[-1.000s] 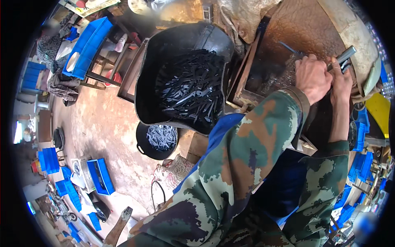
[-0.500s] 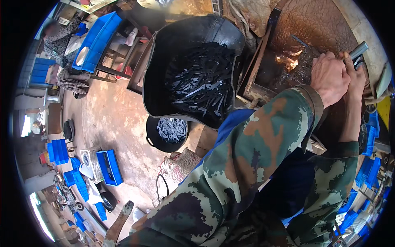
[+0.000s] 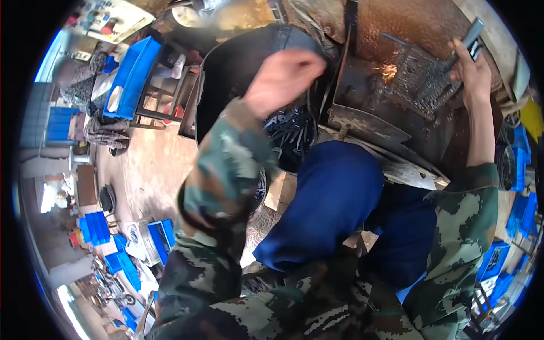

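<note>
My left hand (image 3: 286, 79) is up over the large black bin (image 3: 226, 71), its fingers smeared by motion, and I cannot make out whether anything is in it. Thin dark metal strips (image 3: 289, 133) lie heaped inside the bin, partly hidden by my left forearm. On the right, my right hand (image 3: 476, 73) has its fingers closed round a grey metal tube-shaped handle (image 3: 471, 34). The handle stands tilted at the edge of a dark, wet, oily metal bed (image 3: 411, 85). A bright orange glow (image 3: 389, 72) shows on the bed, left of that hand.
A rusty metal plate (image 3: 368, 127) edges the bed before my blue-clad knee (image 3: 334, 192). Blue bins (image 3: 133, 76) stand on a rack at the far left, near a seated person (image 3: 85, 85). More blue bins (image 3: 122, 269) lie on the left; others line the right rim.
My left hand has left the handle area and swung left over the black bin. My right hand stays at the handle. The view has shifted, and my blue knee now shows.
</note>
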`<move>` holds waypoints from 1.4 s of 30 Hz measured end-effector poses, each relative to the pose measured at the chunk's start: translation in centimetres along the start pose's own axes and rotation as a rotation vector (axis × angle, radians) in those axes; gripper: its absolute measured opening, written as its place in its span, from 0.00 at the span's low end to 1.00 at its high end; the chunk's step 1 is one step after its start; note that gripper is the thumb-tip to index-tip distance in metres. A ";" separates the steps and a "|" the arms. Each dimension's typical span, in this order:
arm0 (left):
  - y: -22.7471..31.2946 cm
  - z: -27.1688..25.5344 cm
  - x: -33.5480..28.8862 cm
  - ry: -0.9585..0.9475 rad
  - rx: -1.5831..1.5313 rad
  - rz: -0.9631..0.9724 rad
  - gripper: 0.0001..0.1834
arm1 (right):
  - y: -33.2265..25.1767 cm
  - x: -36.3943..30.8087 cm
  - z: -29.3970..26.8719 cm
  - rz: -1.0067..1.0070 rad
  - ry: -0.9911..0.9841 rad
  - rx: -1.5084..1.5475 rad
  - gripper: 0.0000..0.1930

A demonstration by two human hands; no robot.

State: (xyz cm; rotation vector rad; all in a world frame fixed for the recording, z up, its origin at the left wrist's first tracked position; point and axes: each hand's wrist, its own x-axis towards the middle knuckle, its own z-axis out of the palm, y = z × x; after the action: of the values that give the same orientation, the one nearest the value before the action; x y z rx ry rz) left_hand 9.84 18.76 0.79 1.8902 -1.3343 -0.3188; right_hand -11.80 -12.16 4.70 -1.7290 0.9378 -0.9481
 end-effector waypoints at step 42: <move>-16.1 -2.8 -17.5 -0.588 0.506 -0.318 0.19 | 0.4 0.0 0.0 0.041 -0.114 0.058 0.18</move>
State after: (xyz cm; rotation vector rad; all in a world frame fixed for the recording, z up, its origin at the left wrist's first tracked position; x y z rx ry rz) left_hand 15.20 37.68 -12.82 2.5718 -1.5896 -0.8093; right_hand -11.85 -12.30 4.31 -1.6903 0.8596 -0.8332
